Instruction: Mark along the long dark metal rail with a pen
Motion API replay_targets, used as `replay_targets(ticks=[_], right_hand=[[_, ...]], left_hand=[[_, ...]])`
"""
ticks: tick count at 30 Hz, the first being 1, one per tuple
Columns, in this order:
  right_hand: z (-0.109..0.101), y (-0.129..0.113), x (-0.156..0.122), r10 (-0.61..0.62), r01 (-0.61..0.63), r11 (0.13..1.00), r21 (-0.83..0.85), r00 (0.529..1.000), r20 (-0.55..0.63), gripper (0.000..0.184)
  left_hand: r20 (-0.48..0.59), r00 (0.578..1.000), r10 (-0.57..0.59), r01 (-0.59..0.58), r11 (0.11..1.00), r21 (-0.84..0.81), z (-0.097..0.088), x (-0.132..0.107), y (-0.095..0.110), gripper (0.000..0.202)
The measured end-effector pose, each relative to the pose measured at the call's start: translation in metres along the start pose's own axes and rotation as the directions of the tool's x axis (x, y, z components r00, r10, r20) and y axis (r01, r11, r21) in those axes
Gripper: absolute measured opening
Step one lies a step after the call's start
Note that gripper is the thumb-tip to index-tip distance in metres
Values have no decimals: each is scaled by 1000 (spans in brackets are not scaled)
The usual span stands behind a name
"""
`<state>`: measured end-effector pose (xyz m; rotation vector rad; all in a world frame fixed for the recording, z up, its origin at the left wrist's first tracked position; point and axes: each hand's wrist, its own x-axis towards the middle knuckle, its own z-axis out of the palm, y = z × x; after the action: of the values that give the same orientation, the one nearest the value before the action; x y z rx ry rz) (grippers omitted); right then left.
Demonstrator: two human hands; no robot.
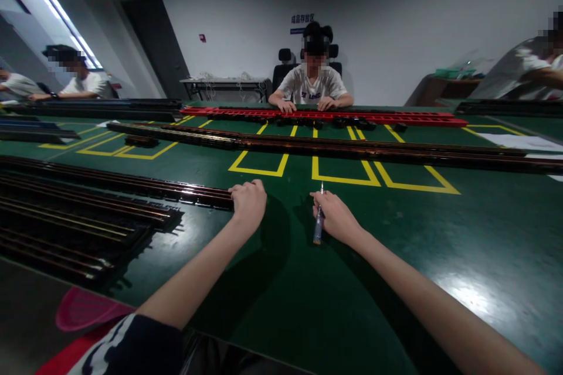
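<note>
My left hand is closed around the right end of a long black rail with copper-coloured strips along it. The fingertips on the far side of that rail are hidden. In my right hand is a small screwdriver with a bluish handle, its thin metal tip pointing away from me. The right index finger stretches out beside the shaft, and the tool is apart from the rail. Left of my hands, several similar black rails lie side by side on the green table.
Across the table runs another long dark rail over yellow tape outlines. Beyond it, a co-worker has both hands at a red rail. White papers lie at the right. A pink basket is below the near left edge.
</note>
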<state>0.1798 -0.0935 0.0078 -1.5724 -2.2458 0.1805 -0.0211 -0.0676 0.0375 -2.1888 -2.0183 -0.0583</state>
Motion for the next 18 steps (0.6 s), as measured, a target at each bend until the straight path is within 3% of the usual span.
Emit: replay_targets(ticks=[2,5,8,11,14,18], right_hand=[[2,2,0,-22,23,1000,12,999,-25,14],[6,8,-1,-48,52,997,54,995,-82,10],[8,12,-1,-53,70,989,134,991,-120,6],[8,15,0,-30,66,967,245,988,-150,9],[7,15,0,32,55,922,383,976,-215,14],[4,13,0,85,82,850,520,953,-290,16]], left_hand=[[-55,998,34,-33,999,14,-4,-8,18,32],[-154,970,190,-208,973,-105,-8,-21,36,26],[-299,894,334,-424,848,-318,-13,-26,39,20],[-434,836,334,-502,785,-362,-22,-19,32,20],[-433,858,277,-428,851,-303,-27,-7,17,22],[-273,923,270,-318,936,-150,-11,2,-10,26]])
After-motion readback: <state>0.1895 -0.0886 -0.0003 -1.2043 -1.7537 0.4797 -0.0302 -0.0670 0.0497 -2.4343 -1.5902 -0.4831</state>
